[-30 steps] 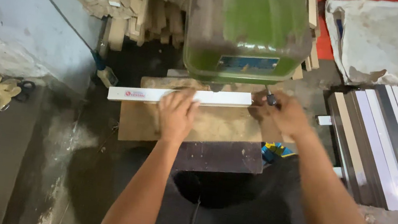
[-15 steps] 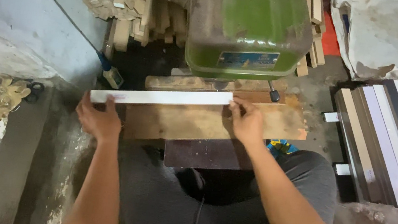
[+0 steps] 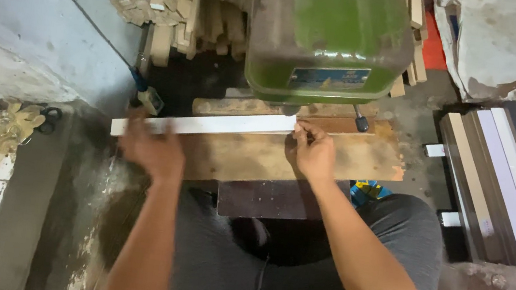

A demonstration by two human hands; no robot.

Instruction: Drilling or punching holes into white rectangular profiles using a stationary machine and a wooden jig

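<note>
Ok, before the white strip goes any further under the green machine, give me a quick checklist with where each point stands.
1. Both hands on the white strip: ok. The left hand is at its left part, the right hand at its right end.
2. Strip lying flat on the wooden board: ok, as far as the view shows.
3. Strip's right end under the green machine: ok, it sits just below the housing.
4. Right fingertips away from the tool: cannot tell, the housing hides it.
5. Machine running: cannot tell.
6. Lever knob free of the hands: ok.
</note>
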